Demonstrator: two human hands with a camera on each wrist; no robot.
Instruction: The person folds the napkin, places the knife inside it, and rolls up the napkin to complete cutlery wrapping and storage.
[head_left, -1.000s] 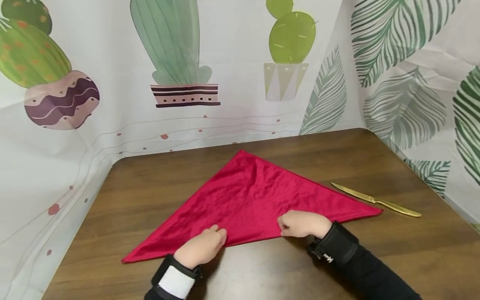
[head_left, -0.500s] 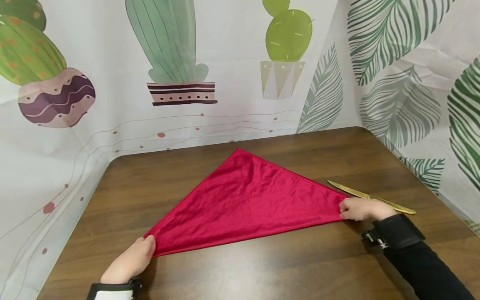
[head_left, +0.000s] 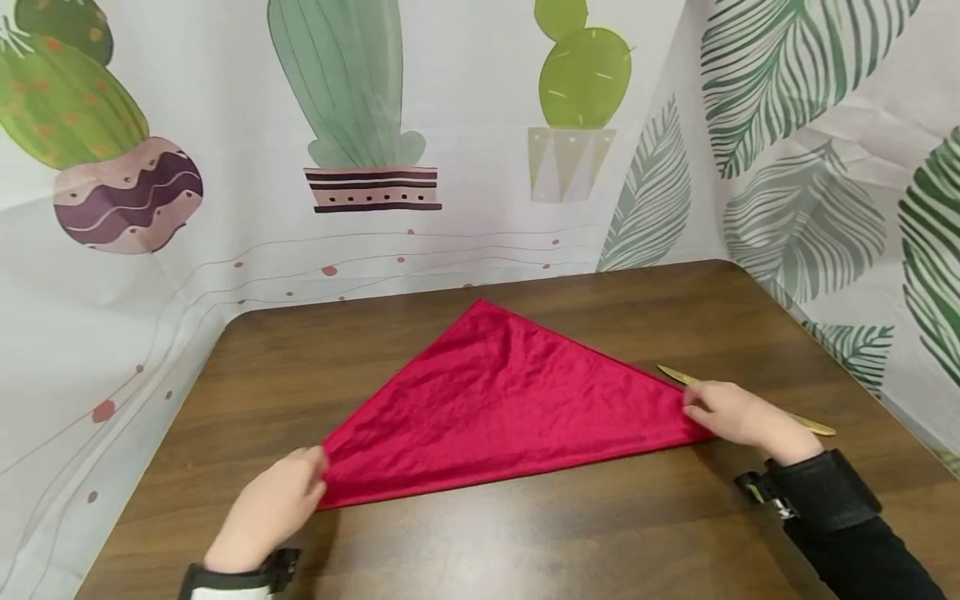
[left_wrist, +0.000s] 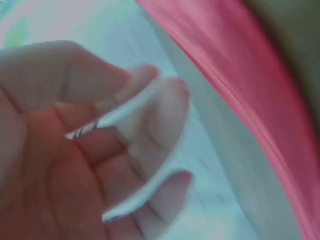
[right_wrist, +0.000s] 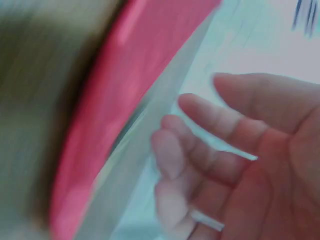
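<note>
Red triangular cloth (head_left: 495, 408) flat mid-tabletop (head_left: 525, 542), left hand (head_left: 273, 504) at its left corner, right hand (head_left: 731, 412) at its right, each grip's state unclear, gold knife (head_left: 813, 425) just beyond, bare wood along near edge

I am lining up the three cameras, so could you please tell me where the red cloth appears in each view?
Head: the red cloth lies as a flat triangle at the middle of the wooden table.
Left wrist: a blurred red band running from the top centre to the lower right.
Right wrist: a blurred red band from the top centre to the lower left.
Shared landmark: the dark table beside the cloth.
</note>
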